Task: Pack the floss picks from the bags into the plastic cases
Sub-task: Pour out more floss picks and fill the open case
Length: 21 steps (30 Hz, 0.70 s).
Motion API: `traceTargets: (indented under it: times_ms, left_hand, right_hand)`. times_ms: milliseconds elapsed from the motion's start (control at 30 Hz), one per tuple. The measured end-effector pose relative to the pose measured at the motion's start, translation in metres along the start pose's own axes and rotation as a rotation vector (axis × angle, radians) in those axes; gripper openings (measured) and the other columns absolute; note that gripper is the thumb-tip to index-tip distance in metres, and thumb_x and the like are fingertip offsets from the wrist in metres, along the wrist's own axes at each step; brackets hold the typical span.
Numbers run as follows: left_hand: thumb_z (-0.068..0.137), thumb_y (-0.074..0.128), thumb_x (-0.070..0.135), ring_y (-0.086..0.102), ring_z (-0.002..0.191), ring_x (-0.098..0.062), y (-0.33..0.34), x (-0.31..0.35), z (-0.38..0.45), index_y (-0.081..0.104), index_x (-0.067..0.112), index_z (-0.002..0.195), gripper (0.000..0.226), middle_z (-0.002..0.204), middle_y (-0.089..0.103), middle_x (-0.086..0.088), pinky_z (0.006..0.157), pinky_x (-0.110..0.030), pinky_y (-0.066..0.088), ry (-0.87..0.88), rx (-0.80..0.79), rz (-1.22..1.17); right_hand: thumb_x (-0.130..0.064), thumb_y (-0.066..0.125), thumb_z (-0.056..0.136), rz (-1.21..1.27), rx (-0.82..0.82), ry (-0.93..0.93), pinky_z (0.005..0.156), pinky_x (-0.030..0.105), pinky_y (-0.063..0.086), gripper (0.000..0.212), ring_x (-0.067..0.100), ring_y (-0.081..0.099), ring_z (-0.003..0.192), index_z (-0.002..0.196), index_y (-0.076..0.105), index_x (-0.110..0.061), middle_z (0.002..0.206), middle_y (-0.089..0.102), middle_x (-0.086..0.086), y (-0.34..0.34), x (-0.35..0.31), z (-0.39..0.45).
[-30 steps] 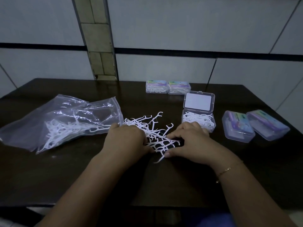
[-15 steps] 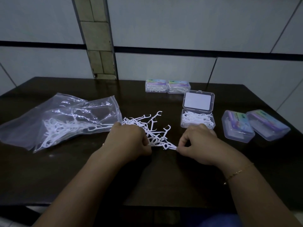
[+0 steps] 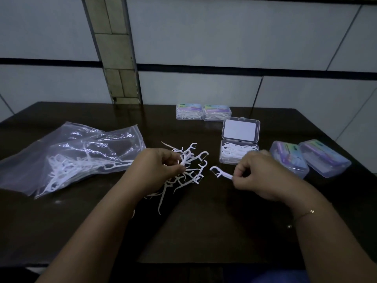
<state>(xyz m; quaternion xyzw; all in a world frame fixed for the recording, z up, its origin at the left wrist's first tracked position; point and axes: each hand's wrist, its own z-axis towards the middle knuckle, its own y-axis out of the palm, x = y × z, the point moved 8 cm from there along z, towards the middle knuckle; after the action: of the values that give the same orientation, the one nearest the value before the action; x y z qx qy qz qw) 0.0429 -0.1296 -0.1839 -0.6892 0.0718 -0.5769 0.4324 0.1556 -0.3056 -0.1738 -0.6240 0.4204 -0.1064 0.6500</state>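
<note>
— Which pick is she on?

— A single floss pick (image 3: 221,173), held clear of the loose pile (image 3: 184,174). Her right hand (image 3: 259,176) pinches its handle between thumb and curled fingers, the bow end pointing left, above the table (image 3: 204,231).

— And the other hand?

— The left hand (image 3: 157,170) is curled at the pile's edge, its fingers nipping another pick or two; exactly how many, I can't tell.

— So sorting, still?

— I'd judge so, feeding picks one at a time. The open case (image 3: 237,155) sits just behind her right hand, half full, lid up. Next she'd need to carry that pick back and lay it flat alongside the others.

— More to come?

— Plenty in the bag (image 3: 67,156) on the left.
</note>
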Motion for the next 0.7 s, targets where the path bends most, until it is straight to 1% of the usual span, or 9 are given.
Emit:
traceTargets:
  times_ms: [67, 133, 233, 300, 467, 533, 600, 633, 700]
  left_hand:
    - [0.081, 0.071, 0.035, 0.058, 0.062, 0.001, 0.001, -0.002, 0.002, 0.07, 0.029, 0.085, 0.007, 0.073, 0.066, 0.011, 0.058, -0.016, 0.045, -0.007, 0.009, 0.028]
    - [0.082, 0.069, 0.039, 0.058, 0.063, -0.001, 0.001, -0.003, 0.003, 0.071, 0.029, 0.083, 0.01, 0.07, 0.064, 0.013, 0.062, -0.022, 0.046, -0.007, 0.012, 0.066]
    - [0.083, 0.066, 0.043, 0.061, 0.07, -0.008, 0.001, -0.001, 0.005, 0.07, 0.028, 0.079, 0.016, 0.073, 0.065, 0.011, 0.07, -0.029, 0.051, 0.004, 0.012, 0.125]
    - [0.083, 0.063, 0.047, 0.062, 0.071, -0.011, 0.0, 0.0, 0.006, 0.068, 0.027, 0.077, 0.022, 0.075, 0.067, 0.007, 0.071, -0.032, 0.052, 0.008, 0.022, 0.162]
    - [0.08, 0.065, 0.052, 0.065, 0.071, -0.015, -0.002, 0.001, 0.008, 0.07, 0.022, 0.078, 0.03, 0.075, 0.07, 0.0, 0.07, -0.037, 0.054, -0.015, 0.029, 0.117]
    - [0.078, 0.067, 0.05, 0.066, 0.072, -0.017, -0.002, 0.0, 0.008, 0.071, 0.02, 0.076, 0.03, 0.075, 0.071, -0.002, 0.071, -0.037, 0.054, -0.026, 0.024, 0.069]
    - [0.077, 0.07, 0.047, 0.067, 0.074, -0.019, -0.002, -0.003, 0.008, 0.072, 0.019, 0.076, 0.028, 0.076, 0.072, -0.003, 0.072, -0.038, 0.054, -0.029, 0.019, 0.033]
    - [0.077, 0.07, 0.047, 0.067, 0.075, -0.02, -0.001, -0.004, 0.009, 0.072, 0.019, 0.075, 0.028, 0.077, 0.072, -0.004, 0.073, -0.039, 0.055, -0.029, 0.016, 0.017]
    - [0.077, 0.071, 0.046, 0.067, 0.075, -0.021, 0.0, -0.004, 0.01, 0.071, 0.019, 0.074, 0.027, 0.08, 0.072, -0.004, 0.071, -0.038, 0.054, -0.023, 0.006, -0.007]
  right_hand:
    - [-0.025, 0.066, 0.082, 0.0, 0.055, 0.036, 0.092, 0.039, 0.044, 0.017, 0.013, 0.042, 0.105, 0.066, 0.066, -0.028, 0.088, 0.057, -0.009, -0.018, 0.006, 0.002]
    - [-0.026, 0.065, 0.083, -0.086, 0.089, 0.07, 0.091, 0.038, 0.041, 0.012, 0.015, 0.039, 0.107, 0.07, 0.066, -0.028, 0.09, 0.054, -0.009, -0.035, 0.01, 0.01]
    - [-0.026, 0.064, 0.08, -0.225, 0.059, 0.137, 0.087, 0.037, 0.038, 0.01, 0.02, 0.041, 0.106, 0.071, 0.067, -0.023, 0.091, 0.059, -0.001, -0.047, 0.019, 0.031]
    - [-0.027, 0.064, 0.079, -0.285, 0.033, 0.169, 0.087, 0.036, 0.038, 0.012, 0.023, 0.042, 0.107, 0.069, 0.065, -0.021, 0.095, 0.06, 0.003, -0.051, 0.022, 0.044]
    - [-0.03, 0.062, 0.084, -0.352, 0.011, 0.202, 0.093, 0.037, 0.035, 0.013, 0.025, 0.04, 0.114, 0.072, 0.062, -0.024, 0.106, 0.058, 0.004, -0.054, 0.024, 0.069]
    - [-0.033, 0.061, 0.087, -0.32, 0.049, 0.2, 0.095, 0.039, 0.033, 0.009, 0.024, 0.038, 0.118, 0.085, 0.068, -0.027, 0.11, 0.06, 0.002, -0.057, 0.024, 0.072]
    - [-0.036, 0.061, 0.088, -0.226, 0.111, 0.189, 0.097, 0.041, 0.034, 0.019, 0.025, 0.036, 0.122, 0.103, 0.07, -0.027, 0.118, 0.06, 0.001, -0.058, 0.025, 0.068]
    - [-0.037, 0.062, 0.088, -0.15, 0.14, 0.179, 0.1, 0.042, 0.036, 0.023, 0.025, 0.036, 0.123, 0.108, 0.069, -0.028, 0.122, 0.058, 0.001, -0.056, 0.026, 0.065]
    - [-0.04, 0.063, 0.086, 0.041, 0.2, 0.146, 0.101, 0.047, 0.039, 0.021, 0.023, 0.041, 0.12, 0.104, 0.068, -0.033, 0.126, 0.056, 0.001, -0.048, 0.024, 0.053]
